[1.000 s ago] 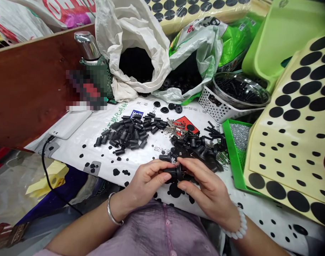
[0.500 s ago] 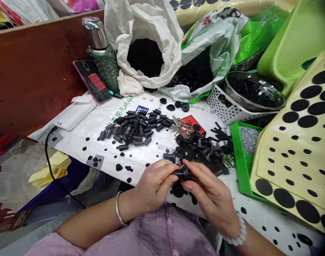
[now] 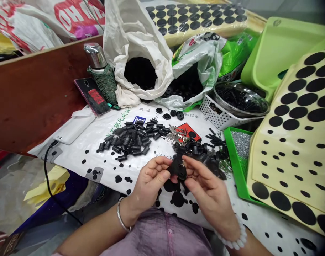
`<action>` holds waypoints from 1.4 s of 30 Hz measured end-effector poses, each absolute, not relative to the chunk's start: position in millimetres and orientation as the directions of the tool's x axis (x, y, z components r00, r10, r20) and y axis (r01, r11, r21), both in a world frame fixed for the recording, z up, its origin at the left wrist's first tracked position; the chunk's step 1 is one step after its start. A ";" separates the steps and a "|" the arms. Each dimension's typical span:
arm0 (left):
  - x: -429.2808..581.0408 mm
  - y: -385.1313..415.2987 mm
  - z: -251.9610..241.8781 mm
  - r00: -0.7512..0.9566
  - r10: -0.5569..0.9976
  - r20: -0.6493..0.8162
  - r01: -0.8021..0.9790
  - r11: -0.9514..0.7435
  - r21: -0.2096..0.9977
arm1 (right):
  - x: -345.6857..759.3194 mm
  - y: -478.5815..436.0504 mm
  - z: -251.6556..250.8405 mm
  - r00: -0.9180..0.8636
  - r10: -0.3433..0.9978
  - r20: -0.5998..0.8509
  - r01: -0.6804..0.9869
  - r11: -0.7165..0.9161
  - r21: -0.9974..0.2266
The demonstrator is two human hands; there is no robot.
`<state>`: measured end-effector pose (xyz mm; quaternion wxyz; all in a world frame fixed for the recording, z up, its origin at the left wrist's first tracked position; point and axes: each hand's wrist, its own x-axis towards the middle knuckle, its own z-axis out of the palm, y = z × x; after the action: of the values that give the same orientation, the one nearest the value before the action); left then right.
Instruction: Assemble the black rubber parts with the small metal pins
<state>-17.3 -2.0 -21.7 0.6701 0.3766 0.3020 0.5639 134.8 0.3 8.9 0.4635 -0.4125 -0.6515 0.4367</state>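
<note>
Between my hands is a black plastic part (image 3: 177, 168), broad and roughly cone-shaped, with a small shiny metal bit near its upper right. My left hand (image 3: 151, 177) pinches its left side between thumb and fingers. From the right, the fingertips of my right hand (image 3: 209, 190) close around its other side. Just beyond lies a heap of black plastic parts (image 3: 195, 147), partly hidden by my fingers. Small metal pieces (image 3: 176, 134) are scattered behind it. Further left, many short black cylinders (image 3: 131, 138) are piled on the white printed sheet (image 3: 98, 138).
A green tray (image 3: 233, 167) with silvery bits and yellow sheets of black dots (image 3: 279, 170) lie at right. Behind stand a glass bowl (image 3: 241, 97) over a white basket (image 3: 214, 115), open bags (image 3: 162, 76), a flask (image 3: 102, 78) and a phone (image 3: 90, 96). A cable (image 3: 47, 163) hangs at left.
The black part has turned between my hands, so its broad side now shows instead of a narrow cylindrical end. My left fingers have opened out a little. The camera view has tilted up.
</note>
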 end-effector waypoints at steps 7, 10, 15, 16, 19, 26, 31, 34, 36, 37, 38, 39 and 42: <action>-17.1 -10.8 -20.9 0.167 0.981 0.098 -0.336 -0.037 0.941 | 131.0 -6.7 -6.3 -0.192 0.921 0.339 0.333 0.387 -0.860; -29.0 -9.8 -13.9 0.140 0.879 0.455 0.011 -0.461 0.887 | 135.6 -6.7 -3.8 -0.224 0.891 0.395 0.377 0.453 -0.808; -44.3 2.9 9.0 0.464 0.666 0.584 0.148 -0.708 0.691 | 136.7 -10.4 2.4 -0.345 0.851 0.396 0.362 0.510 -0.781; -44.5 5.5 12.2 0.497 0.666 0.556 0.122 -0.688 0.715 | 136.2 -11.4 3.0 -0.356 0.849 0.391 0.338 0.507 -0.793; -38.9 8.8 15.4 0.484 0.681 0.550 0.070 -0.656 0.751 | 135.2 -14.3 0.9 -0.358 0.865 0.352 0.253 0.453 -0.855; -15.5 -4.0 11.5 0.224 0.763 0.606 0.170 -0.643 0.747 | 138.1 -22.8 -15.5 -0.254 0.921 0.294 0.172 0.342 -0.924; -15.8 -6.3 12.5 0.268 0.781 0.564 0.169 -0.614 0.771 | 139.1 -23.5 -18.7 -0.228 0.938 0.261 0.195 0.307 -0.932; -21.2 -4.6 12.1 0.340 0.758 0.557 0.154 -0.629 0.762 | 139.0 -22.4 -19.4 -0.225 0.941 0.254 0.193 0.298 -0.935; -24.5 -3.6 11.7 0.380 0.753 0.537 0.165 -0.627 0.761 | 138.9 -21.7 -20.3 -0.205 0.941 0.269 0.204 0.310 -0.929; -25.9 -3.4 11.5 0.389 0.758 0.524 0.177 -0.620 0.764 | 138.9 -21.3 -20.9 -0.192 0.942 0.276 0.220 0.315 -0.923; -27.3 -3.2 11.4 0.391 0.767 0.510 0.194 -0.610 0.769 | 139.0 -21.0 -21.4 -0.178 0.942 0.283 0.239 0.320 -0.917; -28.6 -3.2 11.2 0.388 0.776 0.497 0.208 -0.600 0.773 | 139.1 -20.6 -21.7 -0.168 0.942 0.289 0.256 0.325 -0.910; -32.3 -3.3 11.3 0.374 0.781 0.500 0.234 -0.601 0.764 | 139.7 -19.8 -20.7 -0.154 0.940 0.305 0.287 0.338 -0.896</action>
<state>-32.3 -3.3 11.3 0.3024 0.7719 0.3287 0.4525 139.7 -19.8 -20.7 0.4642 -0.4555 -0.6734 0.3515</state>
